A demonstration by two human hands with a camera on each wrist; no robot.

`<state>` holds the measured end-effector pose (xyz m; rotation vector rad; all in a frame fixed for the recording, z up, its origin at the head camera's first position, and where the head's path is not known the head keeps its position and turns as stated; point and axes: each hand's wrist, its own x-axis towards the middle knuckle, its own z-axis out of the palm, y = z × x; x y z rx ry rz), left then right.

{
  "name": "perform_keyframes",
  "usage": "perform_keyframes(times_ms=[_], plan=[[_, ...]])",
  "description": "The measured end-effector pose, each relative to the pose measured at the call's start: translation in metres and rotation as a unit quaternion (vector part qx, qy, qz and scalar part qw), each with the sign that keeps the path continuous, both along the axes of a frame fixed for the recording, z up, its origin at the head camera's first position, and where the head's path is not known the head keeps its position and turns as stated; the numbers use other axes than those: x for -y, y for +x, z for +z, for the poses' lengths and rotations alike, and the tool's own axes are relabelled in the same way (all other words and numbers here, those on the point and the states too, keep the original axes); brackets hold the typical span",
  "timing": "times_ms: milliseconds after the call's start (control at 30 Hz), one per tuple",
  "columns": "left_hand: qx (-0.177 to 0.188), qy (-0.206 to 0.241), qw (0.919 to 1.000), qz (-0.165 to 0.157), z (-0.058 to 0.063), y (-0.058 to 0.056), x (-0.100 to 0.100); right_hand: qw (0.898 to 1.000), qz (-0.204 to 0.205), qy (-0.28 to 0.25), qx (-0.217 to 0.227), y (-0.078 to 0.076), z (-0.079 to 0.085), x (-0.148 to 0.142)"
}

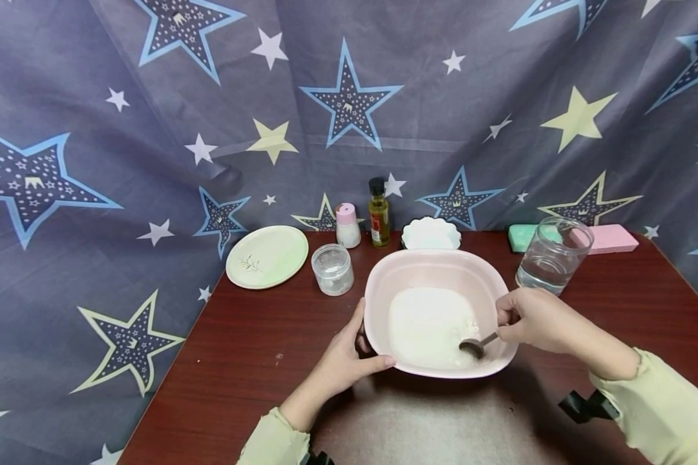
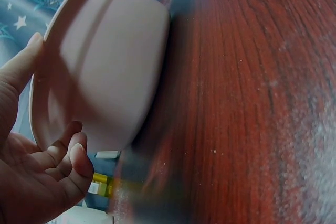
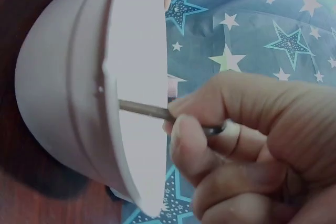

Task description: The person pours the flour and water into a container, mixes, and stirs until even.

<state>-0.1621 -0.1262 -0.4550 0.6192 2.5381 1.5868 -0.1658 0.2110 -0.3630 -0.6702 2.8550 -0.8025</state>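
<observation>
A pale pink basin (image 1: 442,258) with rounded corners holds a white, smooth-looking filling (image 1: 427,323). At its left side my left hand (image 1: 340,358) grips it, thumb on the near rim and fingers around the side. The left wrist view shows the fingers (image 2: 79,158) curled against the basin's outer wall (image 2: 115,61). Over the right rim, my right hand (image 1: 538,323) pinches the thin handle of a dark spoon (image 1: 471,349). The spoon's bowl lies at the filling's right edge. In the right wrist view the handle (image 3: 144,109) passes between thumb and finger.
Behind the basin stand an oil bottle (image 1: 379,216), a pink-capped shaker (image 1: 348,226) and a white scalloped dish (image 1: 432,234). A clear jar (image 1: 333,271) and an oval plate (image 1: 267,257) sit left. Right is a glass jar of clear liquid (image 1: 549,258), before green (image 1: 523,237) and pink blocks (image 1: 613,239).
</observation>
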Motion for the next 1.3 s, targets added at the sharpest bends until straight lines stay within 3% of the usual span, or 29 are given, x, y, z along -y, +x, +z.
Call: perform_keyframes(times_ms=[233,633,867,1100,1300], plan=[[-0.003,-0.001,1.0000,0.001,0.000,0.000,0.000,0.998,0.037,-0.046,0.015,-0.002,-0.011,0.011],[-0.017,-0.014,0.9998,0.002,-0.001,0.000,0.001,0.993,0.036,-0.100,-0.048,-0.010,-0.030,0.046],[-0.016,-0.011,0.9998,0.002,0.003,0.003,-0.001,0.992,0.002,-0.095,-0.089,-0.017,-0.041,0.058],[-0.007,0.010,0.9999,-0.007,0.029,0.014,-0.005,0.988,-0.029,-0.082,-0.127,-0.023,-0.044,0.063],[-0.009,0.002,1.0000,0.000,0.012,0.006,-0.003,0.985,-0.073,-0.037,-0.151,-0.026,-0.041,0.061]])
